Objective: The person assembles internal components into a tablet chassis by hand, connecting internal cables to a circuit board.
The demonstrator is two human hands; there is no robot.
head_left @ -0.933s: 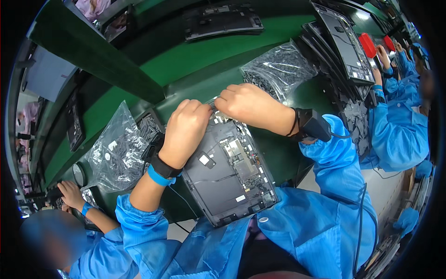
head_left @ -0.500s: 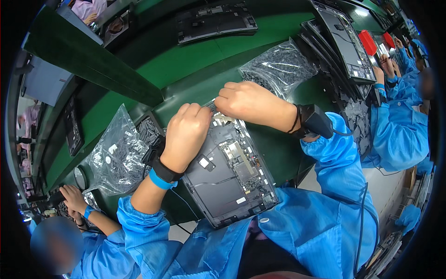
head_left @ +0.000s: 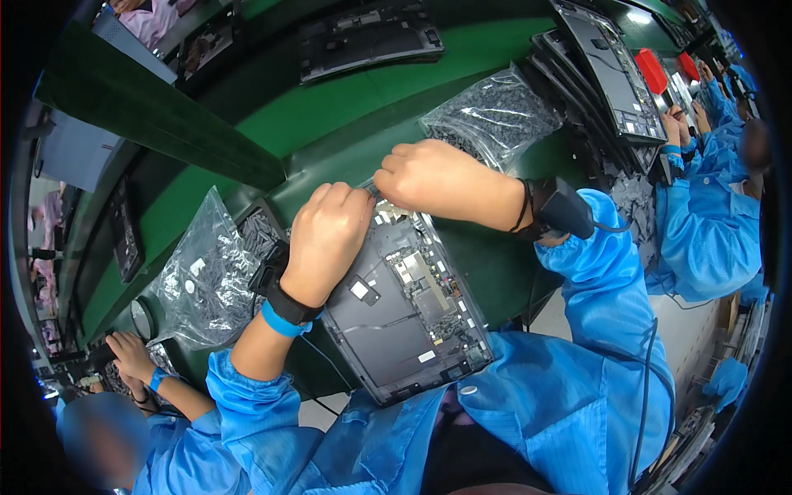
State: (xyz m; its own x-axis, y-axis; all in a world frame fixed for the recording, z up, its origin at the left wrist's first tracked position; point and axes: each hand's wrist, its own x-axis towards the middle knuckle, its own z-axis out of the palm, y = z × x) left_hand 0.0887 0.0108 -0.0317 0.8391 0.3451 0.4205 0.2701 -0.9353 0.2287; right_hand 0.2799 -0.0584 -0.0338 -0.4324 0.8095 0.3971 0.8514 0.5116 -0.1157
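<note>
An open grey laptop chassis (head_left: 375, 334) lies tilted in front of me, its near edge against my jacket. Its inside shows a circuit board, thin cables and small light patches. Both hands meet at its far edge. My left hand (head_left: 326, 235) is closed over the far left corner, knuckles up. My right hand (head_left: 441, 181) is closed just right of it, fingers bent down towards the same edge. The fingertips of both are turned away, so whatever they pinch there is hidden.
Clear bags of small dark parts lie left (head_left: 206, 285) and beyond the right hand (head_left: 495, 115). A stack of laptop chassis (head_left: 606, 74) stands far right. A slanting green post (head_left: 157, 107) rises at left. Another chassis (head_left: 371, 41) rests on the far shelf. Co-workers sit on both sides.
My right hand has shifted slightly left and up along the far edge, closer over the left one. The left hand has moved very little, and the chassis stays in place.
</note>
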